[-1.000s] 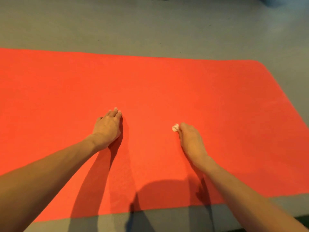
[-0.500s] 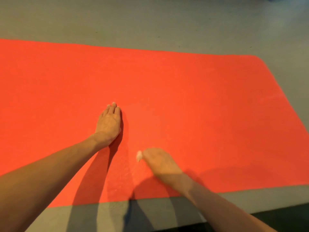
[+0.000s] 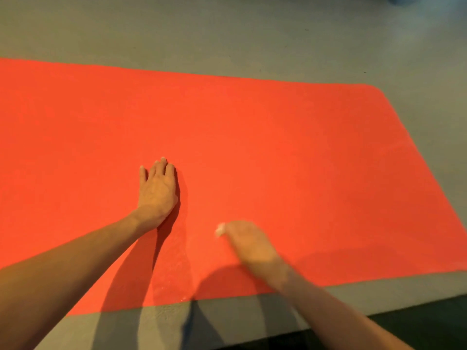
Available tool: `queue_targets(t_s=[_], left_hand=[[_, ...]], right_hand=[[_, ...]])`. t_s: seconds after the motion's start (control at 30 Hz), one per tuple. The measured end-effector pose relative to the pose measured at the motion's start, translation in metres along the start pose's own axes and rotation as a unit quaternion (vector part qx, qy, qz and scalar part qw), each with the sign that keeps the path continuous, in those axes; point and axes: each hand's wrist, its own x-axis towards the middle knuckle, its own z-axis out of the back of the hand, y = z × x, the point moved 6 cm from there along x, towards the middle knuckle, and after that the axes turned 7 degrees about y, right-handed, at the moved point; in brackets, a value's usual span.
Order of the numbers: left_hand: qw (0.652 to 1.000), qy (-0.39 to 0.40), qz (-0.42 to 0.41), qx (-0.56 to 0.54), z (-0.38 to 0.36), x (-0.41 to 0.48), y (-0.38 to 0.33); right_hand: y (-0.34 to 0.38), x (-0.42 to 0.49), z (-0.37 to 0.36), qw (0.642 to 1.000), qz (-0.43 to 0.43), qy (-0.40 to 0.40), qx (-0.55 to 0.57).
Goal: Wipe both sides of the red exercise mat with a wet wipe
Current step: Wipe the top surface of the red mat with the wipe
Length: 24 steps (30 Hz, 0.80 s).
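We have the red exercise mat (image 3: 278, 147) spread flat on the grey floor (image 3: 227, 34). It runs out of view on our left, and its rounded far corner shows on our right. Our left hand (image 3: 158, 190) lies palm down on the mat with the fingers straight and close together. It holds nothing and seems to serve only to pin the mat in place. Our right hand (image 3: 250, 245) is lower, near the mat's near edge and well apart from the left. It has hold of the wet wipe (image 3: 220, 229), a small white wad that shows at the fingertips. The hand is blurred, so we cannot tell how the fingers close round the wipe.

We judge that we are in the middle of wiping the face now turned up, working the strip between the two hands. A faint damp sheen (image 3: 177, 271) on the mat there, reaching to the near edge, fits that reading. The wide stretch toward the right end looks dry, so this face is probably far from finished. The mat also has to be turned over for its other side.

The next move calls for firm strokes that overlap and carry out toward the right end. The wipe should stay pressed flat so it does not roll up. The left hand will likely need to shift along so the mat does not creep or wrinkle under the rubbing.
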Motion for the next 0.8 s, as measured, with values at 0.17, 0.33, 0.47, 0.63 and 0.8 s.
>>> queue_targets(t_s=[0.17,0.33,0.47,0.63,0.8], left_hand=[[0.997,-0.032,-0.069,-0.026,-0.004,-0.012,-0.016],[0.976,-0.082,-0.204,-0.016,-0.022,-0.038,-0.062],[0.96,-0.079,-0.266,-0.029,-0.03,-0.065,-0.093],[0.925,-0.053,-0.376,0.014,-0.049,-0.101,-0.125],[0.855,-0.013,-0.505,0.114,-0.072,-0.136,-0.162]], right_hand=[[-0.124,-0.022,0.037,0.927,-0.376,-0.007,-0.019],[0.009,-0.019,0.001,0.993,-0.116,0.008,-0.016],[-0.021,-0.052,0.027,0.994,-0.072,0.021,-0.076],[-0.147,-0.132,0.064,0.876,-0.482,0.017,-0.007],[-0.079,-0.121,0.049,0.932,-0.362,-0.004,-0.005]])
